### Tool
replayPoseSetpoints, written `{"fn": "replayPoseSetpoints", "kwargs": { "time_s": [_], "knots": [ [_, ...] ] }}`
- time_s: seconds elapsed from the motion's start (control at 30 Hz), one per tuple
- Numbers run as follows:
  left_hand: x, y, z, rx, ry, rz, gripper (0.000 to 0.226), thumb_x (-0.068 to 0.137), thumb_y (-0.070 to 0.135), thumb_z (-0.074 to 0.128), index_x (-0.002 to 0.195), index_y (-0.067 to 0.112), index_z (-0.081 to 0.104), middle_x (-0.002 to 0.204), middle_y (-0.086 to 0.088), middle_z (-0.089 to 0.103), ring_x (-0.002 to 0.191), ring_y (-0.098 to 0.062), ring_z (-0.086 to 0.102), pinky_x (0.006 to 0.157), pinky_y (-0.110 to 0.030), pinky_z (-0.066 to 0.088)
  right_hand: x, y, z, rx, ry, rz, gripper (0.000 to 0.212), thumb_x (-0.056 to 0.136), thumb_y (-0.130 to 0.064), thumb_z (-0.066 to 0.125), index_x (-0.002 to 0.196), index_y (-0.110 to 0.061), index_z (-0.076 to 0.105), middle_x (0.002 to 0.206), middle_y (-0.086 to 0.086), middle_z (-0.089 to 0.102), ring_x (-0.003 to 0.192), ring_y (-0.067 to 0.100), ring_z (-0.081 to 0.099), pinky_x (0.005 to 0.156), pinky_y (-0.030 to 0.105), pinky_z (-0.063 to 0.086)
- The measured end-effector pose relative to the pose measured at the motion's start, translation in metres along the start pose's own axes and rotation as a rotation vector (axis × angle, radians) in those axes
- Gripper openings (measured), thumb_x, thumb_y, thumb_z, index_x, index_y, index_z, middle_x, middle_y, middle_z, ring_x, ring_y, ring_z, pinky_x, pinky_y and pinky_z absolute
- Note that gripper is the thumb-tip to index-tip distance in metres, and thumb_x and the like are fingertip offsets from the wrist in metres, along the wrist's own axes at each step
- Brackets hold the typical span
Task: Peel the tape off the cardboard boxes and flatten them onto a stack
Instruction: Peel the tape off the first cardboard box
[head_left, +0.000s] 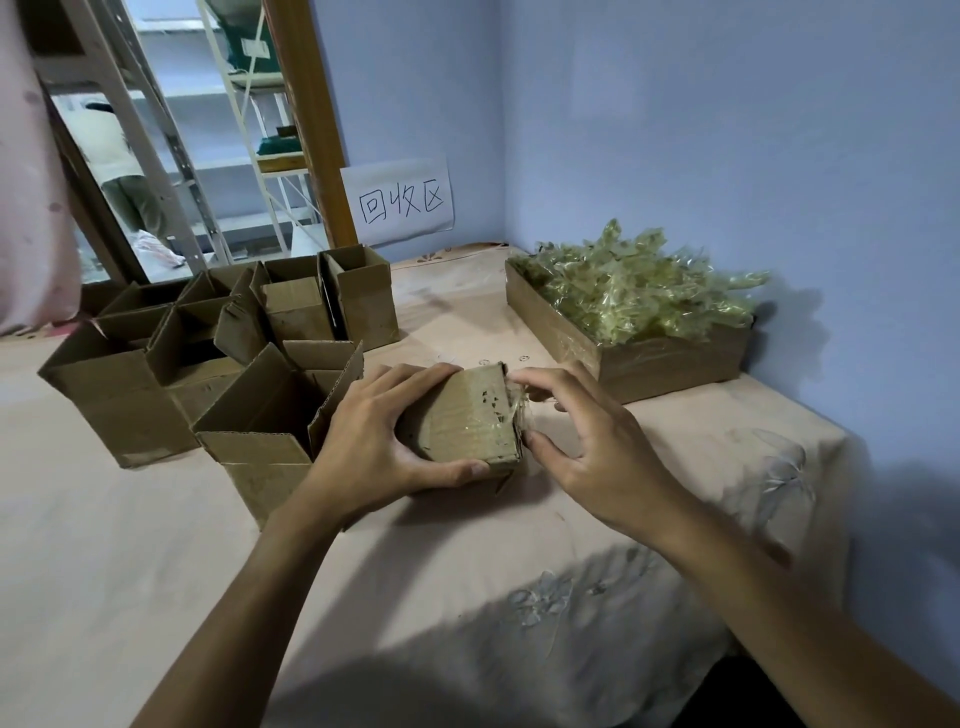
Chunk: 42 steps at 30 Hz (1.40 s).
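A small taped cardboard box (470, 415) lies on its side on the cloth-covered table (649, 519) in the middle of the view. My left hand (379, 441) grips it from the left, fingers over its top edge and thumb under its near edge. My right hand (582, 436) is at the box's right end, where its fingertips pinch a crumpled strip of clear tape (519, 402) that sticks out from the edge. The box's right face is hidden.
Several open cardboard boxes (218, 353) stand in a cluster to the left. A shallow cardboard tray (670, 358) heaped with peeled yellowish tape sits at the back right against the blue wall. A paper sign (397, 205) hangs on the wall behind.
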<state>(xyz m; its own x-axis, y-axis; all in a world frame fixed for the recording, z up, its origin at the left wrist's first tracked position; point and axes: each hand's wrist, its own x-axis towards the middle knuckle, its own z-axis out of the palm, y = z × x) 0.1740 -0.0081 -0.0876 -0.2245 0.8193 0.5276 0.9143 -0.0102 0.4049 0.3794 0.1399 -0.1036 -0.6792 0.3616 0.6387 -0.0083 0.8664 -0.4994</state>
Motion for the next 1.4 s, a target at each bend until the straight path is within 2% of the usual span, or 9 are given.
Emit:
{"fn": "replayPoseSetpoints", "kwargs": {
  "time_s": [0.27, 0.43, 0.6, 0.73, 0.83, 0.9, 1.1, 1.23, 1.4],
  "knots": [
    [-0.001, 0.003, -0.006, 0.049, 0.012, 0.015, 0.1, 0.062, 0.087, 0.069, 0.144, 0.031, 0.057, 0.13, 0.018, 0.057, 0.116, -0.005, 0.047, 0.104, -0.038, 0.041, 0.005, 0.0, 0.004, -0.158, 0.061, -0.086, 0.037, 0.094, -0.024, 0.06, 0.129, -0.015, 0.065, 0.113, -0.004, 0.06, 0.102, 0.017, 0.064, 0.088, 0.039, 0.054],
    [0.002, 0.004, -0.015, 0.057, 0.009, 0.031, 0.103, 0.064, 0.091, 0.066, 0.148, 0.033, 0.051, 0.137, 0.015, 0.057, 0.121, -0.006, 0.048, 0.105, -0.037, 0.041, 0.012, -0.007, -0.001, -0.135, 0.167, -0.154, 0.028, 0.096, -0.024, 0.062, 0.119, -0.012, 0.071, 0.105, -0.002, 0.065, 0.093, 0.016, 0.066, 0.083, 0.035, 0.054],
    [0.008, 0.011, -0.022, 0.065, 0.024, 0.056, 0.101, 0.063, 0.08, 0.073, 0.147, 0.026, 0.055, 0.135, 0.011, 0.061, 0.116, -0.008, 0.052, 0.101, -0.028, 0.043, 0.022, -0.023, -0.014, -0.11, 0.175, -0.214, 0.037, 0.094, -0.018, 0.069, 0.131, -0.013, 0.065, 0.106, -0.007, 0.061, 0.097, 0.015, 0.064, 0.09, 0.028, 0.052],
    [0.002, 0.006, -0.015, -0.057, -0.04, -0.008, 0.098, 0.064, 0.074, 0.078, 0.147, 0.028, 0.054, 0.135, 0.014, 0.06, 0.124, -0.005, 0.054, 0.106, -0.037, 0.047, 0.027, -0.031, -0.013, -0.131, 0.138, -0.233, 0.037, 0.092, -0.019, 0.071, 0.127, -0.017, 0.062, 0.101, -0.006, 0.061, 0.094, 0.014, 0.062, 0.085, 0.04, 0.054],
    [-0.012, 0.003, -0.004, -0.183, -0.033, -0.071, 0.09, 0.064, 0.07, 0.08, 0.144, 0.038, 0.05, 0.13, 0.025, 0.058, 0.123, -0.002, 0.055, 0.102, -0.029, 0.048, 0.029, -0.029, -0.006, -0.169, 0.046, -0.249, 0.025, 0.095, -0.024, 0.068, 0.12, -0.021, 0.067, 0.103, -0.005, 0.06, 0.093, 0.017, 0.062, 0.08, 0.042, 0.055],
    [-0.022, 0.0, 0.0, -0.259, -0.004, -0.103, 0.085, 0.066, 0.064, 0.083, 0.141, 0.044, 0.048, 0.13, 0.024, 0.06, 0.125, -0.004, 0.056, 0.102, -0.027, 0.048, 0.031, -0.029, 0.0, -0.175, 0.007, -0.257, 0.023, 0.096, -0.028, 0.066, 0.118, -0.024, 0.07, 0.103, -0.006, 0.06, 0.092, 0.018, 0.063, 0.079, 0.044, 0.055],
    [-0.044, 0.0, 0.011, -0.536, 0.1, -0.243, 0.072, 0.077, 0.056, 0.077, 0.142, 0.032, 0.057, 0.136, 0.012, 0.065, 0.127, -0.016, 0.06, 0.108, -0.047, 0.049, 0.032, -0.037, 0.015, -0.165, -0.054, -0.293, 0.023, 0.096, -0.028, 0.065, 0.117, -0.023, 0.073, 0.1, -0.007, 0.061, 0.091, 0.012, 0.063, 0.076, 0.037, 0.055],
    [-0.047, 0.007, 0.019, -0.613, 0.193, -0.308, 0.056, 0.077, 0.051, 0.075, 0.13, 0.04, 0.062, 0.127, 0.017, 0.069, 0.12, -0.011, 0.064, 0.106, -0.04, 0.051, 0.034, -0.037, 0.021, -0.163, -0.046, -0.302, 0.02, 0.096, -0.024, 0.067, 0.114, -0.02, 0.074, 0.098, -0.006, 0.062, 0.092, 0.014, 0.063, 0.079, 0.039, 0.055],
    [-0.04, 0.012, 0.031, -0.674, 0.224, -0.329, 0.062, 0.076, 0.046, 0.077, 0.132, 0.023, 0.062, 0.125, 0.008, 0.068, 0.119, -0.015, 0.064, 0.102, -0.039, 0.053, 0.033, -0.035, 0.019, -0.163, -0.035, -0.305, 0.018, 0.095, -0.021, 0.068, 0.111, -0.018, 0.075, 0.097, -0.004, 0.066, 0.093, 0.016, 0.065, 0.077, 0.043, 0.056]
  ]
}}
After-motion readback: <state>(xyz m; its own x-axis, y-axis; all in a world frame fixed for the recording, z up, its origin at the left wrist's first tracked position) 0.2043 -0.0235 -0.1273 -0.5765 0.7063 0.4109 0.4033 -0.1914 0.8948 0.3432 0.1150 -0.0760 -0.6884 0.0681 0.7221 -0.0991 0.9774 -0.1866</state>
